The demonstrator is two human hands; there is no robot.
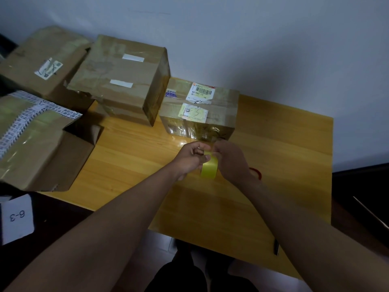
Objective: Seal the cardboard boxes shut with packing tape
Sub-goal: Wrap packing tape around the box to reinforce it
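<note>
Four brown cardboard boxes crowd the far and left part of a yellow wooden surface (273, 144) pushed against a pale grey wall (252, 39). Nearest the hands sits a small taped cardboard box with a barcode label (200, 108), its top shiny with tape and stickers. Just to its left stands a taller brown cardboard box with two white strips on top (122, 81). Behind that, toward the corner, lies a flat brown box with a torn white label (46, 60), and at the left edge a large open-flapped box with printed white tape (37, 140) hangs partly over the surface's edge. A white card marked 6-3 (17, 218) lies on a dark area at lower left.

Both bare arms reach forward to meet just in front of the small box. The left hand (189, 159) has its fingers curled, pinching the yellow roll of packing tape (209, 168) from the left. The right hand (229, 159) grips the same roll from the right, fingers bent over its upper edge. A red band (257, 172) circles the right wrist.

The hands cover most of the roll, so whether a strip is pulled free is hard to tell. The room is dim, and the dark objects at the right edge cannot be made out.
</note>
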